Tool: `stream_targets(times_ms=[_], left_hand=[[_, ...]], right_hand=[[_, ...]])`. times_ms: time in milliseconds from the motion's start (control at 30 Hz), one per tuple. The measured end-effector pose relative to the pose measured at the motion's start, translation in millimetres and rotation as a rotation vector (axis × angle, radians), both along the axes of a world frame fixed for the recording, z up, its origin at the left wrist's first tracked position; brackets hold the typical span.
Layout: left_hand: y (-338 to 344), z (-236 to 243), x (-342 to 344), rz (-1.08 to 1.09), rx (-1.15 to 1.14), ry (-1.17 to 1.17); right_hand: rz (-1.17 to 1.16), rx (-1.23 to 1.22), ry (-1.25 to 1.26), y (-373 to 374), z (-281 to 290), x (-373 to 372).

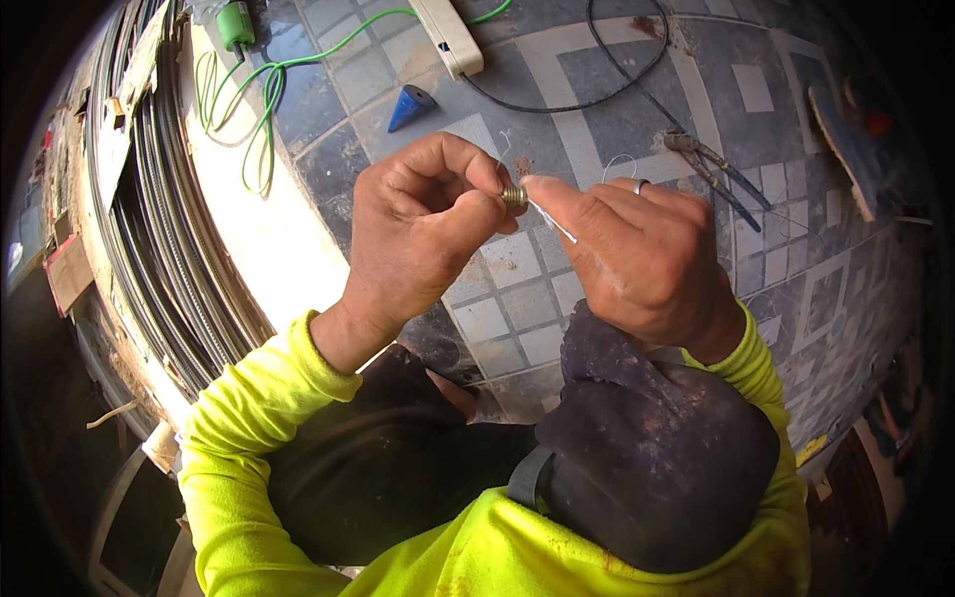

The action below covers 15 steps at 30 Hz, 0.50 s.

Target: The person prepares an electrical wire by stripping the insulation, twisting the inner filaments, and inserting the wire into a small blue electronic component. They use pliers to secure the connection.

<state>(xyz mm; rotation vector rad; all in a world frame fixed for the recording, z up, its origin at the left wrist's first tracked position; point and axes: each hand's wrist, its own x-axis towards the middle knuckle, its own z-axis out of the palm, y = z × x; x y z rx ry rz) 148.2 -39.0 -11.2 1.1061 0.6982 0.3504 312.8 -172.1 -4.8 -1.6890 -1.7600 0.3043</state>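
The left hand (413, 214) pinches a small ridged brassy metal cylinder (514, 197); the right hand (647, 244) (grip unclear) curls beside it.

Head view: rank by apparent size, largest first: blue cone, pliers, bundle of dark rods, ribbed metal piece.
1. bundle of dark rods
2. pliers
3. blue cone
4. ribbed metal piece, judged by its visible part only
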Motion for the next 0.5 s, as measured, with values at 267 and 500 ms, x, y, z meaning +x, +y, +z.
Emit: stream_targets(times_ms=[267, 500], left_hand=[[0.4, -6.1, -2.5, -0.052, 0.274, -0.096], [3.4, -7.3, -5.7, -0.157, 0.463, -0.107]], right_hand=[[-0.012, -0.197, 0.614, 4.0, 2.9, 3.7], [0.002, -0.206, 0.685, 6.6, 3.3, 8.5]])
